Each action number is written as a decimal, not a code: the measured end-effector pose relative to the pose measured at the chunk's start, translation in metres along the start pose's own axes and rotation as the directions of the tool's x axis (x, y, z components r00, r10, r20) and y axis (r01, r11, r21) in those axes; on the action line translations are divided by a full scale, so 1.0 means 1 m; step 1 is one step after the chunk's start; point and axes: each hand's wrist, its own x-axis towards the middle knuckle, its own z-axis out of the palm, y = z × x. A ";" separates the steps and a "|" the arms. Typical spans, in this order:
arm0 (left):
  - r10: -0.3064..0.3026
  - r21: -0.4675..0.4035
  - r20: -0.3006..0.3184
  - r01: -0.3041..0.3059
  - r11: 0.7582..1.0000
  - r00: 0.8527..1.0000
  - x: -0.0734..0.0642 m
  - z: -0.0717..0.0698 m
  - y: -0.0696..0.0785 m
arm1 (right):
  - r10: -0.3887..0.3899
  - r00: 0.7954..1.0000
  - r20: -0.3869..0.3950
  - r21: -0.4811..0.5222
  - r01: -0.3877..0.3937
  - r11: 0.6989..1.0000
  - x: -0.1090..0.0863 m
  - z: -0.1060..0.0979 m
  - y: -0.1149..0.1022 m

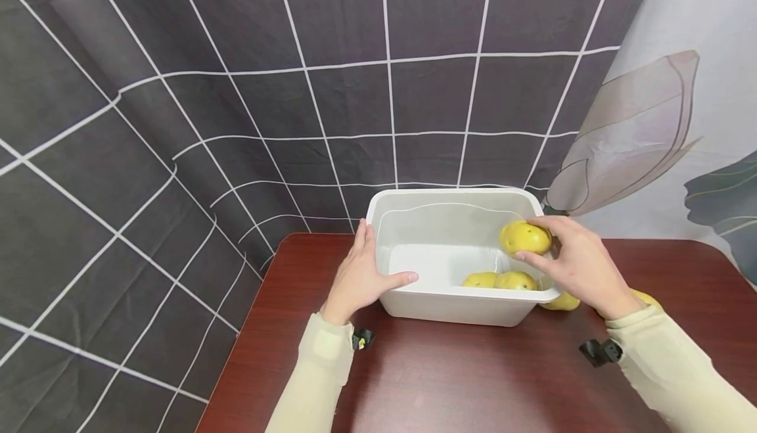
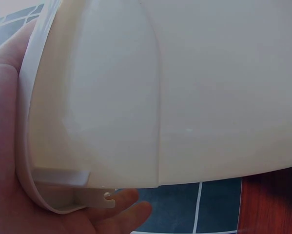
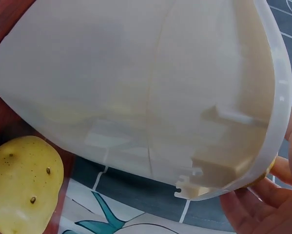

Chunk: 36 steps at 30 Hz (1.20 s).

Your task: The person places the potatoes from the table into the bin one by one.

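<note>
A white plastic bin (image 1: 452,308) sits on the table. My left hand (image 1: 361,275) holds its left front corner, fingers along the outer end wall and thumb over the front rim. Pinched between the thumb and fingers of my right hand (image 1: 582,262) is a yellow potato (image 1: 525,237), over the inside of the bin's right end. Below it, two potatoes (image 1: 516,281) show inside, partly hidden by the front wall. In the right wrist view the bin's rim hides most of the held potato. Outside the bin, a potato (image 3: 26,183) lies beside its right end.
Another potato (image 1: 647,299) is partly covered by my right wrist. The reddish-brown table (image 1: 449,380) has its back edge near a dark gridded cloth (image 1: 349,104). A pale patterned curtain (image 1: 639,137) hangs at the back right.
</note>
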 end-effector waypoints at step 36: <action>0.003 -0.004 -0.004 -0.003 1.000 1.000 0.002 0.002 -0.003 | 0.106 0.994 -0.032 -0.036 -0.107 0.994 -0.025 -0.021 0.021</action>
